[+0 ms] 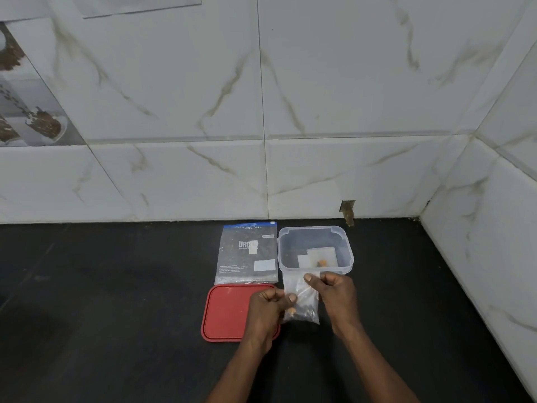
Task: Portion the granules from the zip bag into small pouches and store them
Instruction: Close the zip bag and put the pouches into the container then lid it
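Pinching the small clear pouch between them, both hands hold it up just above the black counter. The left hand has its fingers curled and nips the pouch's left edge under the thumb. The right hand clamps the upper right corner between thumb and bent forefinger. The pouch hangs upright, with brown and orange granules gathered at its bottom. Just behind it stands an open clear plastic container, and a few filled pouches lie on its floor. Left of the container, just beside it, the printed zip bag lies flat with its blue seal toward the wall. Nearer the person, a red lid rests on the counter, partly covered by the left hand. White marble-look tiles rise behind.
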A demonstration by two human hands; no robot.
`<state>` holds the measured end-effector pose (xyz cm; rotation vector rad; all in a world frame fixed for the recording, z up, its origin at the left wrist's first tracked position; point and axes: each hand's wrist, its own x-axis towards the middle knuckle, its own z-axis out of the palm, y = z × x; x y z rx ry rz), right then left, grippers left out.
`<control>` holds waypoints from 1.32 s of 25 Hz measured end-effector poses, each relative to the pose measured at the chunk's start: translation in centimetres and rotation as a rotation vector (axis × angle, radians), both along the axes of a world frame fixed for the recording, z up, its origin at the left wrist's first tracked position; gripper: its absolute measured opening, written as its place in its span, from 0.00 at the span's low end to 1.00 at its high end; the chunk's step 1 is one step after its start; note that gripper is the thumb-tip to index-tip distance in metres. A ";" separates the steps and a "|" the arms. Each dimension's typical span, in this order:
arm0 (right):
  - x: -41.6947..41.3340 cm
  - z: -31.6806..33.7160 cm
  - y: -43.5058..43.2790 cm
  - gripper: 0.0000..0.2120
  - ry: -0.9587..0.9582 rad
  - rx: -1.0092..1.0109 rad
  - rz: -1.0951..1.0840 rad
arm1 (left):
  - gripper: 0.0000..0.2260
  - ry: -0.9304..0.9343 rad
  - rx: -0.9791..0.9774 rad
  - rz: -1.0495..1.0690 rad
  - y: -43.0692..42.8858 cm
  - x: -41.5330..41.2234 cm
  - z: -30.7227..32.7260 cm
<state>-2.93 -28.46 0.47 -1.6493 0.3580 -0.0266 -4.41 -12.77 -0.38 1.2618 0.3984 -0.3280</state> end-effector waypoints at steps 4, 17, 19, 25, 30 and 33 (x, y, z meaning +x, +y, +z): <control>-0.9 1.3 -0.2 0.06 0.088 0.186 0.121 | 0.05 -0.002 -0.027 0.040 0.0 0.2 0.2; 5.4 3.7 -1.5 0.07 -0.067 -0.357 -0.039 | 0.08 -0.100 -0.019 0.094 0.1 0.9 1.2; 8.9 3.8 -2.4 0.07 0.026 -0.516 -0.014 | 0.09 -0.196 0.173 0.082 0.7 1.1 0.7; 14.0 0.2 -0.2 0.08 0.470 -0.885 0.330 | 0.21 -0.476 0.784 -0.242 1.1 3.5 -1.1; 14.7 -0.3 1.2 0.18 0.512 -0.963 0.401 | 0.22 -0.494 0.773 -0.212 0.6 3.9 -1.9; 14.1 -0.3 1.8 0.19 0.379 -1.103 0.429 | 0.22 -0.500 0.764 -0.189 0.5 4.0 -2.0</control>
